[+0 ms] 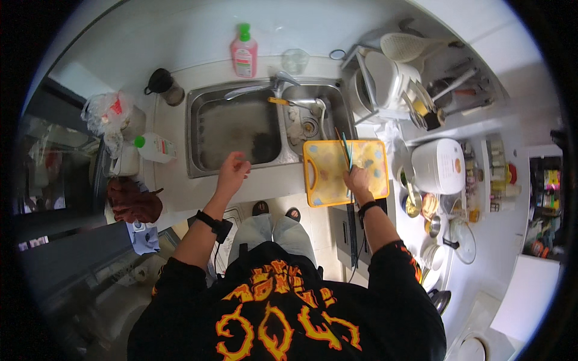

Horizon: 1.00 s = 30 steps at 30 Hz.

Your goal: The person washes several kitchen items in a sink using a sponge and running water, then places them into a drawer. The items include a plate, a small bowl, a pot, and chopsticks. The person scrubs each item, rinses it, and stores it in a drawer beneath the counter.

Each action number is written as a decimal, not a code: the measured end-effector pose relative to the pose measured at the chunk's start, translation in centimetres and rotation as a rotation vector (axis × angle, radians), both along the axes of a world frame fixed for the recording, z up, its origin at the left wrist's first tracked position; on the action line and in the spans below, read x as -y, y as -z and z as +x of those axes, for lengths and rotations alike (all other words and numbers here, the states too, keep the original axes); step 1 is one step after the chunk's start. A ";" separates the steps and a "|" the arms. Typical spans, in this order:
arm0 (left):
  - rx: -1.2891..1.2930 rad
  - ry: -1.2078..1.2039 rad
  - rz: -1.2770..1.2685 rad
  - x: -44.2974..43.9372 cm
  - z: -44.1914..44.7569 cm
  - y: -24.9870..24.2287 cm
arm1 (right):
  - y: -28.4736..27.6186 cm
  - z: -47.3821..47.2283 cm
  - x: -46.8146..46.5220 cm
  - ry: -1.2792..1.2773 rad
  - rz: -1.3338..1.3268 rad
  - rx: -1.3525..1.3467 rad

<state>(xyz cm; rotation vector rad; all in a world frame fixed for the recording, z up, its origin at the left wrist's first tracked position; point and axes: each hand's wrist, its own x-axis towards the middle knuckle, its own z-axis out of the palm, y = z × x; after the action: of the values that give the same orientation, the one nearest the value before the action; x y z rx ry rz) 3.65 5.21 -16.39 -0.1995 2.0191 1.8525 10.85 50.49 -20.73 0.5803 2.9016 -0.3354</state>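
My right hand (359, 179) grips a few chopsticks (347, 146), brown and teal, over a cutting board (327, 189). Their far tips point toward the sink's right basin. The board has an orange rim and handle and lies on the counter, its far edge overlapping the front of the small right basin (336, 95). Empty and with fingers loosely curled, my left hand (235, 168) hovers at the front rim of the large left basin (235, 122). A dark patch shows on that basin's floor. In the right basin, a yellow-handled utensil (278, 101) and a white ladle-like utensil (321, 117) lean near the drain.
A faucet (277, 83) stands behind the basins. Pink soap (244, 56) sits by the wall, and a green-capped bottle (156, 147) at left. A dish rack (365, 85), a white rice cooker (438, 165) and several bowls crowd the right side. A brown cloth-like item (131, 201) lies left.
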 end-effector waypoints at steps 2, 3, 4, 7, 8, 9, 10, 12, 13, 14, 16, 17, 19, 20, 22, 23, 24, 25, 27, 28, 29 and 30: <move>0.100 -0.032 0.129 -0.5 -0.7 0.3 | -0.9 -1.2 3.4 -0.082 -0.210 -0.051; 0.109 -0.030 0.195 -0.9 -1.2 0.4 | -1.4 -2.1 5.6 -0.113 -0.264 -0.005; 0.151 -0.029 0.247 -1.5 -1.8 0.4 | -1.9 -2.9 7.7 -0.102 -0.468 0.040; 0.265 -0.055 0.368 -4.2 -3.2 0.3 | -2.6 -6.2 15.1 -0.014 -0.872 0.340; 0.290 -0.065 0.409 -5.0 -3.8 0.4 | -2.8 -7.0 17.3 -0.060 -0.952 0.346; 0.265 -0.068 0.501 -5.5 -4.3 0.4 | -2.9 -7.7 19.4 -0.130 -1.060 0.336; 0.228 -0.072 0.598 -6.0 -4.7 0.6 | -2.7 -8.9 21.8 -0.229 -0.872 0.338; 0.221 -0.110 0.751 -6.0 -5.6 1.0 | -2.6 -10.5 24.9 -0.518 -0.633 0.208; 0.250 -0.135 0.773 -5.7 -6.0 1.4 | -2.5 -11.1 25.9 -0.529 -0.589 0.201; 0.279 -0.159 0.795 -5.2 -6.4 1.8 | -2.5 -11.6 26.5 -0.454 -0.559 0.283; 0.281 -0.195 0.790 -4.6 -6.8 2.9 | -2.1 -12.2 27.5 -0.395 -0.488 0.318; 0.255 -0.204 0.760 -4.4 -6.8 3.5 | -1.9 -12.5 27.8 -0.413 -0.443 0.317; 0.283 -0.255 0.765 -4.2 -6.6 4.7 | -1.5 -12.9 28.3 -0.414 -0.369 0.336; 0.325 -0.300 0.802 -4.2 -6.9 5.3 | -1.3 -13.0 28.5 -0.402 -0.462 0.351; 0.350 -0.408 0.873 -4.2 -7.6 6.3 | -1.2 -13.1 28.5 -0.328 -0.621 0.443; 0.330 -0.473 0.906 -4.0 -8.1 6.6 | -1.3 -13.0 28.4 -0.286 -0.802 0.428; 0.344 -0.553 0.917 -3.8 -8.8 6.8 | -1.4 -12.9 28.2 -0.213 -0.966 0.437; 0.235 -0.601 0.932 -3.5 -9.7 6.8 | -1.5 -12.7 27.9 -0.134 -1.153 0.442; 0.119 -0.729 0.920 -2.7 -11.1 6.3 | -1.6 -12.3 27.1 0.041 -1.248 0.377; 0.056 -0.747 0.904 -2.4 -11.6 5.9 | -1.4 -12.2 26.8 0.223 -1.376 0.321; 0.018 -0.765 0.897 -2.2 -12.1 5.4 | -1.1 -12.2 26.4 0.411 -1.509 0.257; -0.039 -0.787 0.882 -2.1 -12.3 5.0 | -0.5 -12.2 26.2 0.588 -1.559 0.237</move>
<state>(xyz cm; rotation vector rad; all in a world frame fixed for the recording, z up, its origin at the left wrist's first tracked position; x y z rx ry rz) -8.63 7.27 -21.35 -0.7649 0.9871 3.0275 -1.36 24.27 -20.19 0.9141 1.3823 -2.0204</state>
